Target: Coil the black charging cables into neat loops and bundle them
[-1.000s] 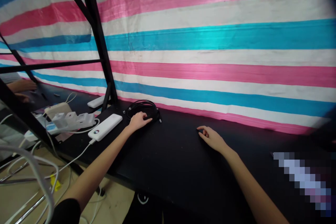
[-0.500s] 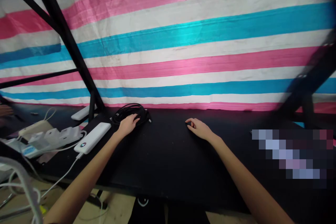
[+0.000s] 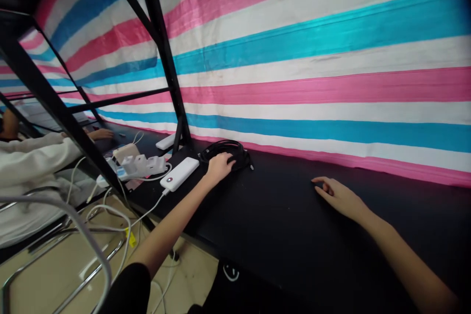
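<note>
My left hand [image 3: 219,167] rests on a coiled black cable [image 3: 227,153] lying on the black table [image 3: 279,225], its fingers curled over the coil. Just left of that hand lies a white power bank [image 3: 179,174] with a white lead running off the table edge. My right hand [image 3: 339,197] lies on the bare table surface to the right, palm down, fingers loosely apart with the thumb tucked under; nothing shows in it.
A black metal frame post [image 3: 165,59] stands behind the power bank. White chargers and a power strip [image 3: 138,165] sit further left. Another person in a white sleeve [image 3: 33,157] sits at the far left. A striped pink, blue and white tarp [image 3: 312,59] backs the table. A metal chair frame [image 3: 73,235] is at lower left.
The view swung to the left and tilted; both hands stay where they were, left on the cable coil, right on the table. The person at the left came into view.
</note>
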The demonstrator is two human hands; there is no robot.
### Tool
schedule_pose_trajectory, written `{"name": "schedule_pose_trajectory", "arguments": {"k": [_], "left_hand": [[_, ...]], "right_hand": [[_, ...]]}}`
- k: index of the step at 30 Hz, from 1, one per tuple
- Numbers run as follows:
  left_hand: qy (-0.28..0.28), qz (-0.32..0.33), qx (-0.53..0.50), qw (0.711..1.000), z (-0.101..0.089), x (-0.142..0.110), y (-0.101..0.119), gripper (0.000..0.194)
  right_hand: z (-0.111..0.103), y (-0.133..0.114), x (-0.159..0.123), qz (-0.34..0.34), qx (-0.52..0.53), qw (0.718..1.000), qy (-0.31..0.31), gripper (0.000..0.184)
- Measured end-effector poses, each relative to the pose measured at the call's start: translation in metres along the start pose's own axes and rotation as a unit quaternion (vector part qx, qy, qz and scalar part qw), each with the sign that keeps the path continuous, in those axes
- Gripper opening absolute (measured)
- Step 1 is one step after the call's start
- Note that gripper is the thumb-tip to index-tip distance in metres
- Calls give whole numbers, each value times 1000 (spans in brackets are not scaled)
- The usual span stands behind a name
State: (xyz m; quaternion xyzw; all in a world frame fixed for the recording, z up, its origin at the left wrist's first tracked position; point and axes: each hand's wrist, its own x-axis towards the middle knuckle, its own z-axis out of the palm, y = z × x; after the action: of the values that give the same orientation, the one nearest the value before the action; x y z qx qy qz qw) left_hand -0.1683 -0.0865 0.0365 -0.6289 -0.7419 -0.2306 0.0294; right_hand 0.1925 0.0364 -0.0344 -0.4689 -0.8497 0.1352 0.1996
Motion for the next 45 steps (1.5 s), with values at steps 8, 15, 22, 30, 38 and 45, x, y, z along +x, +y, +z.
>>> {"name": "schedule_pose_trajectory", "arguments": {"k": [8,15,22,30,38,45], "left_hand": [[0,3,-19,1000,6,-4,-3,21],[-35,-14,-30,999,17,-4,-12,23],[-45,-14,2,999,23,-3,-11,34],[-42,-37,37,998,19,0,-3,41],[120,-127,19,984,-9,8,7,36],[273,-166,-25,947,-48,4,14,44]], "right_hand": [[0,0,1,32,-6,999,-24,40],[-1,-4,1,45,-17,998,-32,43],[2,3,3,38,-21,999,-33,42],[4,4,4,29,-18,999,-18,43],[1,0,4,48,-25,998,-35,50],[5,5,7,37,-17,999,-22,45]]}}
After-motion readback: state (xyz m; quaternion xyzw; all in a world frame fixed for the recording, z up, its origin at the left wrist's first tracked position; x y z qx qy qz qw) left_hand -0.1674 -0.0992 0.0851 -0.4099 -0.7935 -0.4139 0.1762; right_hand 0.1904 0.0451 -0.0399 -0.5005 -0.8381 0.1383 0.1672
